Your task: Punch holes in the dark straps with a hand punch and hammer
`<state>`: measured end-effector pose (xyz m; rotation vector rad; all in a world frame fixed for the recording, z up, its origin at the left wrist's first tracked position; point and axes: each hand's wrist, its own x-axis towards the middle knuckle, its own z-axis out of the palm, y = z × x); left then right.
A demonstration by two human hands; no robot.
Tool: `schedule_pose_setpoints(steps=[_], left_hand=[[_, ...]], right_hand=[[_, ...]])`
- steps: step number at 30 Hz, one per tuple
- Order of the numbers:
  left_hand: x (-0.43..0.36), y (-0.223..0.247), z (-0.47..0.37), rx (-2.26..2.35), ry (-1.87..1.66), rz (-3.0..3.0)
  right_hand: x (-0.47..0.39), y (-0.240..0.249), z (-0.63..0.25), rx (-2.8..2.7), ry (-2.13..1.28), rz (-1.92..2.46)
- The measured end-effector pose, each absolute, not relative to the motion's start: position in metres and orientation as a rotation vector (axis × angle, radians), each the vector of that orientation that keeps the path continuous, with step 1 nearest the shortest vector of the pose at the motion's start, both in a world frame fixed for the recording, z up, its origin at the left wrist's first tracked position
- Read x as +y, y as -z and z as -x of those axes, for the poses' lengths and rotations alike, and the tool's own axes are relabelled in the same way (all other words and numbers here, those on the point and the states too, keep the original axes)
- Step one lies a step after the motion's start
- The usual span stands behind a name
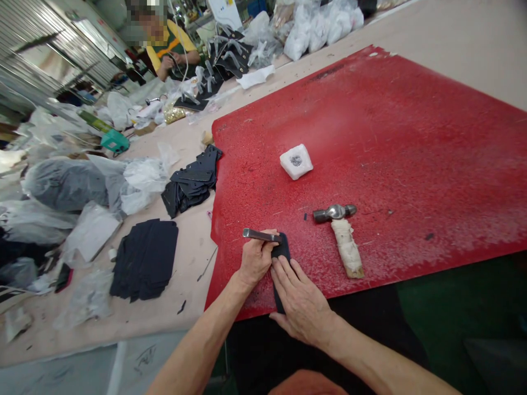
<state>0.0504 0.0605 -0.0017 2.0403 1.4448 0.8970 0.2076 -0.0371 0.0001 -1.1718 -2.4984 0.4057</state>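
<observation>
With clock directions being taken from the dark strip (281, 252), the near edge of the red board (411, 137) is running just past six o'clock and its left edge is passing at nine. The board is spreading widely from twelve to three o'clock, leaving room beside the hands; there a hammer (342, 236) is lying at two o'clock, its handle pointing toward five, and a white block (297, 162) is resting near twelve. Beyond the left edge, a stack of dark pieces (145, 259) is lying at nine o'clock on the pale table (191, 258), and a loose dark pile (193, 182) is touching the board between ten and eleven. At eight o'clock a dark scribble (145, 358) is showing on a grey surface, too unclear for reading. The strip is lying on the board with its long axis running roughly from twelve to six o'clock, its rounded end pointing toward twelve. The left hand (255, 259) is gripping a metal tool (259, 235) whose right end is overlapping the strip (contact cannot be told). The right hand (300, 296) is lying flat over the strip, fingers stretching toward eleven.
</observation>
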Motion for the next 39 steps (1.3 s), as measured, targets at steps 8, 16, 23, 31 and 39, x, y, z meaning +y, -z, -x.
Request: schedule_pose_setpoints(steps=[8, 16, 23, 31, 39], left_hand=[[0.0614, 0.0034, -0.0526, 1.453, -0.902, -2.188], [0.0642, 0.0032, -0.0524, 1.452, -0.874, -2.301], [0.0621, 0.0049, -0.0531, 1.464, -0.895, -2.342], [0.0618, 0.0058, -0.0543, 1.486, -0.914, -2.351], [0.0626, 0.0037, -0.0543, 1.491, -0.884, -2.245]], right_hand=[[-0.0372, 0.0027, -0.2078, -2.505, -0.422, 1.171], [-0.0385, 0.0024, -0.2083, -2.489, -0.43, 1.19], [-0.0395, 0.0006, -0.208, -2.49, -0.388, 1.192], [-0.04, 0.0015, -0.2081, -2.497, -0.395, 1.198], [-0.0394, -0.0014, -0.2092, -2.508, -0.402, 1.202]])
